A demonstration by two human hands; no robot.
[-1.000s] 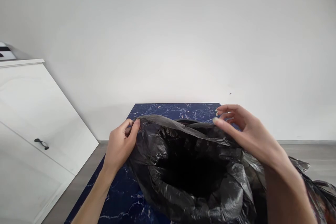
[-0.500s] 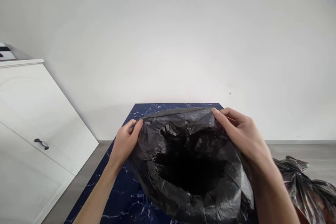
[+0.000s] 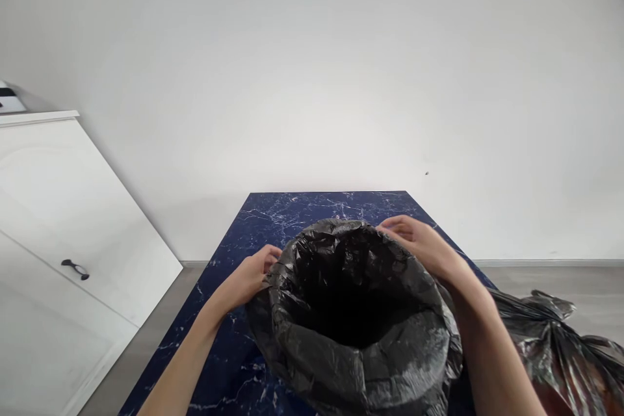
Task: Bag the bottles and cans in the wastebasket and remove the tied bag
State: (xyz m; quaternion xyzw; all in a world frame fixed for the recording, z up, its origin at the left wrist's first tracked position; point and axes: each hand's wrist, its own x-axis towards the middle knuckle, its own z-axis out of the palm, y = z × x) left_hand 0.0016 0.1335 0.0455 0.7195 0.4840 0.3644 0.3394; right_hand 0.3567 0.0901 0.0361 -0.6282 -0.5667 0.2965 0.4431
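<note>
A black garbage bag [image 3: 322, 357] lines a round bin, its top folded outward over the rim and its dark mouth facing up. The bin itself is hidden under the plastic. At the bag's left side, my left hand [image 3: 251, 276] is closed on the folded-over edge, with the fingertips partly hidden. My right hand [image 3: 414, 240] holds the far right part of the fold, fingers curled behind the rim. Bag and bin stand on a table with a blue marble-pattern top [image 3: 273, 214].
On the right, a tied, filled black plastic bag [image 3: 560, 344] sits beside the table. A white cabinet [image 3: 63, 188] with a dark handle [image 3: 75, 268] stands at the left, a white object [image 3: 10, 99] on its top. Behind the table rises a white wall [image 3: 312, 78].
Both hands have moved down and toward the bin's outside. The bag's far edge, stretched up between them before, is now folded down over the rim, showing more of the tabletop.
</note>
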